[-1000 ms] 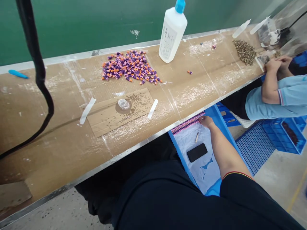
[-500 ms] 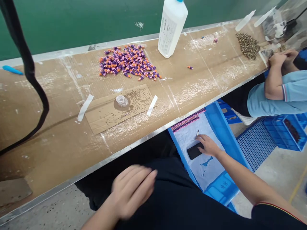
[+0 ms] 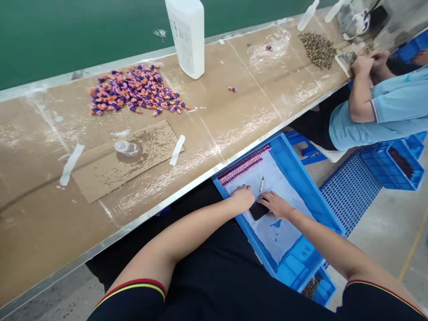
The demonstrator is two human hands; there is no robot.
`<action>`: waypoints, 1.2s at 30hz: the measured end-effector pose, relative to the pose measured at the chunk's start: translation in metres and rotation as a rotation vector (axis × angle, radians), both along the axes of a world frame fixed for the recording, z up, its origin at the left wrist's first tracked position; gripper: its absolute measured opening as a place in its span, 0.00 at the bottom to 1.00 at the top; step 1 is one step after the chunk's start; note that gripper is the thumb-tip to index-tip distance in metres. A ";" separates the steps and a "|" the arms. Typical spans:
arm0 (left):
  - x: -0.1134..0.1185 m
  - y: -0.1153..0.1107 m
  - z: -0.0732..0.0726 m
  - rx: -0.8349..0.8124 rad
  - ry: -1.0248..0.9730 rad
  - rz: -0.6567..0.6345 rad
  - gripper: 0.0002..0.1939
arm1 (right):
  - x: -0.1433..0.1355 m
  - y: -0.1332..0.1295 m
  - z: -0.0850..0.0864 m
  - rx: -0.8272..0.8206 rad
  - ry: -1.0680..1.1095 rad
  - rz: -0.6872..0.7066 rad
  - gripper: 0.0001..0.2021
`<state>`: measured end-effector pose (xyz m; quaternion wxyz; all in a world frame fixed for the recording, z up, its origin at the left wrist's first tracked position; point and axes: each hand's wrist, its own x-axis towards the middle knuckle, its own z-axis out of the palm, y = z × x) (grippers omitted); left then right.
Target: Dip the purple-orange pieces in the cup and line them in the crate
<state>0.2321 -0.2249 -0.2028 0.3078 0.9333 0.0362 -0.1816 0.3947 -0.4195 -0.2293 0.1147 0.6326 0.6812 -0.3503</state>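
Observation:
Inside a blue plastic tray [image 3: 294,162], my left hand [image 3: 243,199] is lowered with its fingers curled, beside the left end of a black phone [image 3: 258,211]. Its fingertips are partly hidden, so I cannot make out what they hold. My right hand [image 3: 274,205] rests over the phone's right part, fingers stretched out and apart. A small white pen-like tool [image 3: 262,183] with a dark tip lies just beyond both hands on the white cloth [image 3: 287,191]. Rows of striped pink and purple pieces [image 3: 244,165] line the tray's far left side.
On the workbench [image 3: 214,129] are a heap of small purple and orange figures [image 3: 133,89], a white bottle [image 3: 187,40] and a taped cardboard piece [image 3: 150,142] holding a clear cup [image 3: 127,148]. A co-worker in a light blue shirt [image 3: 391,107] sits at right, near a brownish pile [image 3: 317,49].
My left hand has moved from in front of my body into the tray, next to the phone. My right hand stays at the phone. The view has shifted to the right.

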 end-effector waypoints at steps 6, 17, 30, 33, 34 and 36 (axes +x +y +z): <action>0.014 0.000 -0.005 0.026 0.117 -0.078 0.20 | 0.004 0.004 -0.002 -0.003 0.038 0.027 0.35; 0.030 0.007 -0.012 0.029 0.197 -0.089 0.33 | 0.000 0.005 0.016 0.072 0.063 0.088 0.34; 0.034 0.007 -0.026 0.058 0.192 -0.049 0.29 | 0.003 0.009 0.012 0.093 0.062 0.105 0.35; 0.034 0.005 -0.030 0.063 0.193 -0.035 0.29 | 0.004 0.011 0.007 0.092 0.059 0.108 0.36; 0.034 0.004 -0.031 0.064 0.194 -0.030 0.29 | 0.005 0.012 0.005 0.091 0.057 0.109 0.36; 0.034 0.001 -0.034 0.065 0.194 -0.018 0.30 | 0.005 0.013 0.003 0.085 0.055 0.111 0.37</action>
